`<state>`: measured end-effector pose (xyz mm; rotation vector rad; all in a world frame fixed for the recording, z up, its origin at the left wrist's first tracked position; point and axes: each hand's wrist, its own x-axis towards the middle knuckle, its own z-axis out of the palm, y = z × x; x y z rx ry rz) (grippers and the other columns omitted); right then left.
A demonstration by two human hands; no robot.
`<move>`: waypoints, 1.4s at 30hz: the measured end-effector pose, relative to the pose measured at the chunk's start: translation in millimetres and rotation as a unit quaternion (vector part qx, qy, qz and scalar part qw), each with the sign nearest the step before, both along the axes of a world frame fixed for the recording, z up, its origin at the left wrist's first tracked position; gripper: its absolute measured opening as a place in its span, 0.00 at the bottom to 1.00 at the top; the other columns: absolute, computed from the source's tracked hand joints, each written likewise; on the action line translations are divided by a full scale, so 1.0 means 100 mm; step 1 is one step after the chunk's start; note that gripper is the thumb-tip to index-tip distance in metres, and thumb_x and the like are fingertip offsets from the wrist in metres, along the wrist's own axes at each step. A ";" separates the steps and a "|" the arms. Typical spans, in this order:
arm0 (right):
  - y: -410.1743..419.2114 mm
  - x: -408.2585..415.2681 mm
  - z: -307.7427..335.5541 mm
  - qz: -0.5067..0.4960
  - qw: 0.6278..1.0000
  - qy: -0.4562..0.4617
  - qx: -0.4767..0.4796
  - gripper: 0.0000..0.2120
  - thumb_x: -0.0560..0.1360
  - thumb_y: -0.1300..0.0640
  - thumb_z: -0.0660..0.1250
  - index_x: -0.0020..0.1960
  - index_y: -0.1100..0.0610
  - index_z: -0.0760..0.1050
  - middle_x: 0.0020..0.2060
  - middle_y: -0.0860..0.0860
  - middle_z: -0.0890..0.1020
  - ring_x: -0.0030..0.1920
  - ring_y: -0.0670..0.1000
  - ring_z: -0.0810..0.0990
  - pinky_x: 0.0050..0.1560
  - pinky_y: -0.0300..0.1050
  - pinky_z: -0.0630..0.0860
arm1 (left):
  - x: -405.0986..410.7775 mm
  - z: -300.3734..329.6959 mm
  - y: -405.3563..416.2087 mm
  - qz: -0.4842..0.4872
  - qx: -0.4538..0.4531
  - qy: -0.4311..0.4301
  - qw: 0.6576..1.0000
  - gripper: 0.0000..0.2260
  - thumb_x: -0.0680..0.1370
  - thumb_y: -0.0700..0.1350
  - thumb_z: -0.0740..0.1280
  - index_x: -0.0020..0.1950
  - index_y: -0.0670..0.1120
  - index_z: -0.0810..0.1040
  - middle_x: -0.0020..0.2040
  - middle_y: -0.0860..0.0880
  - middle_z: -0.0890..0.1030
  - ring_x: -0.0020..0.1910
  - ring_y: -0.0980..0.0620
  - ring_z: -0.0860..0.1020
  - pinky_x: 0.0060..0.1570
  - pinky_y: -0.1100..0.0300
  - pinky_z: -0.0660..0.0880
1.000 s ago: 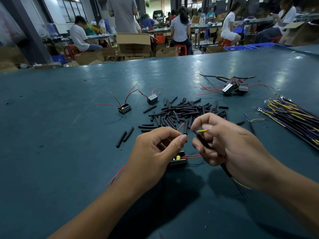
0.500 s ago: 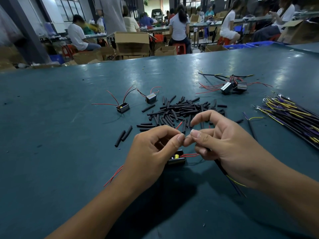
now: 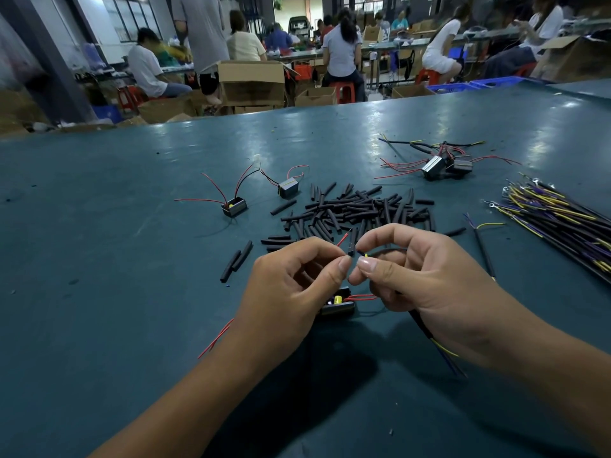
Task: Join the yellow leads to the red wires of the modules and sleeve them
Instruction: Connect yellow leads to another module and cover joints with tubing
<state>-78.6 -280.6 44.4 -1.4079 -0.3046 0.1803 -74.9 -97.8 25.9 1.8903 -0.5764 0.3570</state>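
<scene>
Right, I'm looking down at two hands meeting just below the middle of the frame. My left hand (image 3: 291, 285) has thumb and forefinger pinched together on a red wire (image 3: 342, 240), whose tip pokes up past the fingertips. My right hand (image 3: 416, 276) is curled too, thumb against forefinger, pinching a yellow lead (image 3: 366, 255); only its tip shows. That lead belongs to a black cable (image 3: 421, 322) running down under the right palm and out lower right.

Under the hands sits one module (image 3: 337, 304) on the table (image 3: 99, 292), partly hidden, with red wires looping off it to either side. Left of centre I count two more modules: one (image 3: 234, 205) with red wires standing up, another (image 3: 288, 189) just right of it. At upper right there's a cluster (image 3: 443, 165) of joined modules; I can't tell how many, two at least.

The sleeves (image 3: 357, 209) lie piled in the middle, far too many to count, with two strays (image 3: 236, 261) side by side at the left. One loose cable (image 3: 481, 241) lies right of the pile. At the right edge, a bundle (image 3: 562, 219) of cables, uncountable.
</scene>
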 end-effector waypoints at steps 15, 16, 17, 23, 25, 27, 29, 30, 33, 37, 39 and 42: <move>0.05 0.01 -0.05 -0.057 0.998 -0.022 0.002 0.05 0.75 0.64 0.71 0.44 0.56 0.80 0.32 0.57 0.83 0.26 0.47 0.69 0.27 0.35 0.66 | 0.00 -0.01 -0.02 0.004 0.006 0.010 1.000 0.06 0.79 0.48 0.69 0.44 0.49 0.83 0.33 0.55 0.78 0.31 0.60 0.73 0.32 0.66 0.69; 0.05 0.01 -0.06 -0.059 0.998 -0.023 0.003 0.04 0.75 0.65 0.71 0.45 0.57 0.80 0.32 0.57 0.83 0.26 0.46 0.69 0.27 0.35 0.67 | 0.00 -0.01 -0.02 0.001 0.002 0.014 1.000 0.06 0.79 0.48 0.69 0.44 0.49 0.83 0.33 0.56 0.78 0.31 0.60 0.73 0.32 0.66 0.69; 0.05 0.01 -0.06 -0.061 0.998 -0.023 0.004 0.04 0.75 0.65 0.70 0.46 0.57 0.80 0.32 0.57 0.83 0.26 0.46 0.69 0.26 0.34 0.67 | 0.00 -0.01 -0.02 0.000 -0.001 0.017 1.000 0.06 0.79 0.48 0.69 0.44 0.50 0.83 0.32 0.56 0.78 0.30 0.61 0.72 0.32 0.66 0.69; 0.05 0.02 -0.07 -0.071 0.997 -0.033 0.002 0.03 0.76 0.65 0.70 0.45 0.58 0.79 0.31 0.55 0.83 0.25 0.45 0.69 0.26 0.33 0.67 | 0.01 -0.01 -0.04 0.003 -0.008 0.020 1.000 0.06 0.78 0.48 0.69 0.43 0.49 0.83 0.33 0.55 0.79 0.31 0.61 0.74 0.32 0.66 0.71; 0.06 0.02 -0.07 -0.072 0.997 -0.038 -0.003 0.05 0.76 0.65 0.69 0.44 0.58 0.79 0.30 0.54 0.83 0.25 0.45 0.69 0.26 0.33 0.67 | 0.01 -0.01 -0.04 0.004 -0.008 0.019 1.000 0.06 0.78 0.47 0.69 0.43 0.49 0.83 0.33 0.55 0.80 0.32 0.61 0.75 0.33 0.65 0.72; 0.06 0.03 -0.07 -0.070 0.997 -0.038 -0.007 0.05 0.77 0.65 0.68 0.44 0.57 0.79 0.30 0.53 0.82 0.25 0.45 0.68 0.26 0.33 0.66 | 0.01 -0.01 -0.04 0.003 -0.009 0.019 1.000 0.06 0.78 0.47 0.69 0.44 0.49 0.83 0.34 0.55 0.80 0.32 0.61 0.75 0.33 0.65 0.73; 0.07 0.03 -0.08 -0.065 0.997 -0.038 -0.012 0.05 0.77 0.64 0.68 0.44 0.57 0.79 0.30 0.52 0.81 0.26 0.45 0.68 0.26 0.34 0.64 | 0.02 -0.02 -0.04 0.001 -0.007 0.018 1.000 0.06 0.78 0.47 0.69 0.44 0.50 0.83 0.34 0.55 0.80 0.32 0.61 0.75 0.33 0.65 0.73; 0.07 0.04 -0.08 -0.063 0.997 -0.041 -0.016 0.06 0.78 0.64 0.67 0.44 0.57 0.78 0.30 0.51 0.81 0.26 0.45 0.68 0.26 0.34 0.64 | 0.02 -0.02 -0.04 0.000 -0.008 0.020 1.000 0.06 0.79 0.47 0.69 0.44 0.50 0.83 0.34 0.55 0.80 0.32 0.61 0.75 0.33 0.65 0.73; 0.07 0.05 -0.08 -0.057 0.996 -0.063 -0.037 0.06 0.79 0.65 0.66 0.44 0.57 0.77 0.29 0.49 0.80 0.26 0.43 0.69 0.26 0.33 0.65 | 0.02 -0.03 -0.04 -0.006 -0.017 0.029 0.999 0.06 0.79 0.47 0.69 0.43 0.50 0.83 0.34 0.53 0.81 0.32 0.60 0.75 0.32 0.64 0.73; 0.07 0.06 -0.10 -0.052 0.992 -0.095 -0.066 0.07 0.79 0.66 0.65 0.45 0.58 0.76 0.29 0.48 0.80 0.26 0.39 0.74 0.29 0.28 0.68 | 0.03 -0.04 -0.03 -0.018 -0.032 0.044 0.998 0.05 0.78 0.46 0.70 0.43 0.49 0.84 0.35 0.50 0.82 0.32 0.58 0.76 0.33 0.63 0.74; 0.07 0.07 -0.10 -0.050 0.990 -0.108 -0.081 0.07 0.79 0.67 0.65 0.45 0.57 0.76 0.29 0.48 0.80 0.26 0.39 0.74 0.29 0.27 0.68 | 0.03 -0.05 -0.03 -0.024 -0.043 0.060 0.997 0.03 0.77 0.45 0.70 0.44 0.49 0.83 0.36 0.49 0.83 0.33 0.57 0.77 0.34 0.60 0.75; 0.05 0.08 -0.10 -0.050 0.986 -0.121 -0.102 0.07 0.79 0.66 0.65 0.45 0.57 0.76 0.30 0.48 0.80 0.27 0.39 0.75 0.30 0.27 0.68 | 0.03 -0.05 -0.04 -0.043 -0.074 0.087 0.993 0.02 0.77 0.45 0.71 0.45 0.50 0.83 0.36 0.51 0.83 0.34 0.57 0.78 0.35 0.60 0.77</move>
